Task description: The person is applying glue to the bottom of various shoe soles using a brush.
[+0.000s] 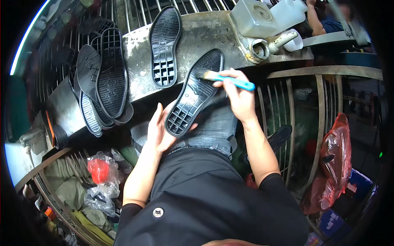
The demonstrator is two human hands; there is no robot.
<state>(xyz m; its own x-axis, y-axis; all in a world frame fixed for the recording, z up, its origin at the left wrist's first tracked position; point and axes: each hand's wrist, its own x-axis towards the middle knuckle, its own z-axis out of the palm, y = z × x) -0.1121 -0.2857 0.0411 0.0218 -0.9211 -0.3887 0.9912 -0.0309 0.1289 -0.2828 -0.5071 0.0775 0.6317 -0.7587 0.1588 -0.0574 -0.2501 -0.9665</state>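
Note:
A black rubber shoe sole (190,95) rests in my left hand (158,130), its inner face up and its gridded heel end toward me. My left fingers wrap beneath it, with the thumb along its left side. In my right hand (241,96) is a paintbrush (236,81) with a blue handle, closed between thumb and fingers. The brush's pale bristles touch the sole's forefoot, which looks shiny there. Another black sole (165,45) lies flat on the worn bench (137,74), just beyond the held one. A stack of several soles (111,78) stands to the left.
At the bench's far right sit a translucent plastic container (253,18), a glue-stained pot (259,49) and a white cup (293,40). Metal railings (320,110) curve around me. A red plastic bag (334,160) hangs at right; clear bags (102,197) lie low left. Another person (322,20) is at far right.

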